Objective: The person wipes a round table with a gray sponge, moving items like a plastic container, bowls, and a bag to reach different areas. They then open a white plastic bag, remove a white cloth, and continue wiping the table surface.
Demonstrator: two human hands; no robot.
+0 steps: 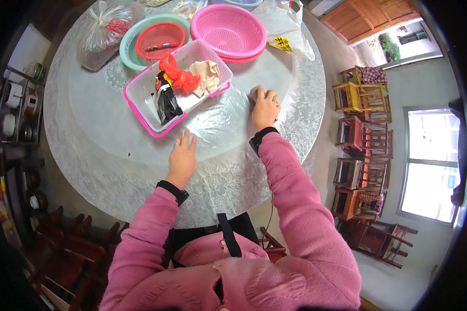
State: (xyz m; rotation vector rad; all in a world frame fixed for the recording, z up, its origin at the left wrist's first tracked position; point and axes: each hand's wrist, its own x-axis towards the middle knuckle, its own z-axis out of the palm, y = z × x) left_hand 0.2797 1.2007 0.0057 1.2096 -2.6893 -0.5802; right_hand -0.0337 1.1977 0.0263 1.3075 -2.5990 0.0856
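Supporting table (104, 171): beneath all fingers (184, 142); pressure might bunch its crinkled cover (218, 127).
Tub (146, 106): just beyond left fingertips; a forward nudge could shift it.
Left hand (183, 160): fingers apart, empty.
Right hand (265, 111): fingers bent over grey wad (253, 93); whether clamped, cannot tell.
Grey wad: under right fingers; loose hold could lose it.

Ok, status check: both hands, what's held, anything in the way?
Left hand open, palm down. Right hand gripping grey item, kind unclear. Pink-rimmed tub just beyond left hand.
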